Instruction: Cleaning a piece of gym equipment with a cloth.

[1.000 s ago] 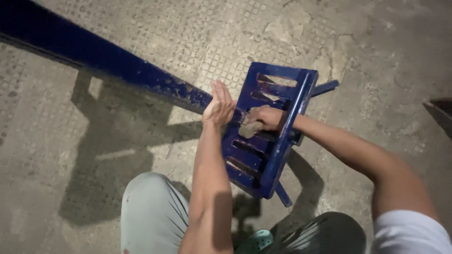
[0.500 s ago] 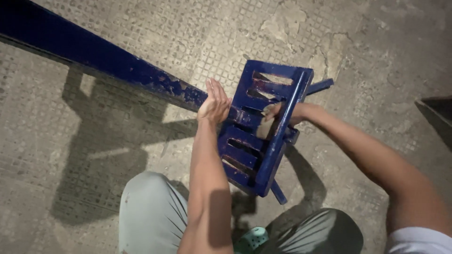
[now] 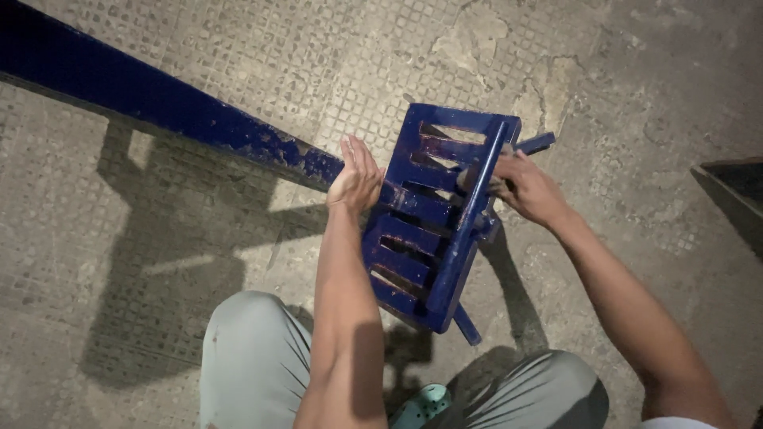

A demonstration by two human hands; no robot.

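A blue metal frame [image 3: 413, 246] with several slots stands tilted on the floor, joined to a long blue beam [image 3: 159, 103] with chipped paint. My left hand [image 3: 355, 179] lies flat against the frame's left edge where the beam meets it, fingers straight. My right hand [image 3: 528, 191] is at the frame's raised right rim near the top, closed on a small grey pad [image 3: 475, 179] pressed against that rim. Most of the pad is hidden by my fingers.
The floor [image 3: 620, 95] is rough concrete with a small square pattern and cracked patches. A dark box-like edge [image 3: 731, 187] shows at the right border. My knees in grey trousers [image 3: 246, 357] and a green sandal [image 3: 425, 405] are below the frame.
My right hand with the grey pad has moved from the middle slats up and right to the frame's raised rim. My left hand has stayed against the frame.
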